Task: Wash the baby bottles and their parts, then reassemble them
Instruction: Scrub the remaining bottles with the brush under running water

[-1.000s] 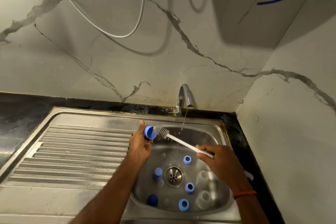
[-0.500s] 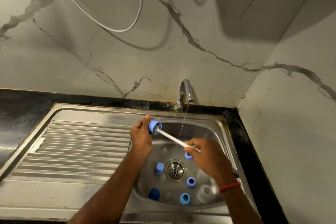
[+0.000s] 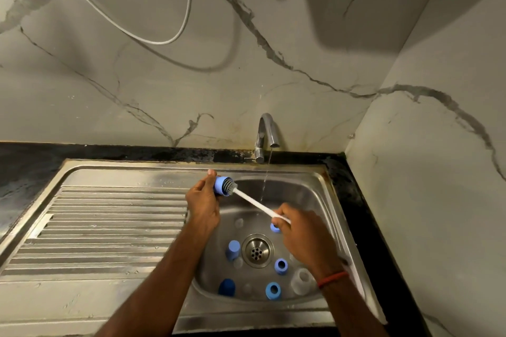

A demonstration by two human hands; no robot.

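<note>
Right hand [image 3: 299,230] drove brush [image 3: 254,201] into cap [image 3: 220,185].

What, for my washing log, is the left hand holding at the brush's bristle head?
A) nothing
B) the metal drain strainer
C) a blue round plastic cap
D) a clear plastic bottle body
C: the left hand grips the blue round plastic cap, and the grey bristle head of the white-handled brush sits in its open end.

Brush [image 3: 254,201] sits inside blue cap [image 3: 219,186] (tap [image 3: 265,134] running).
</note>
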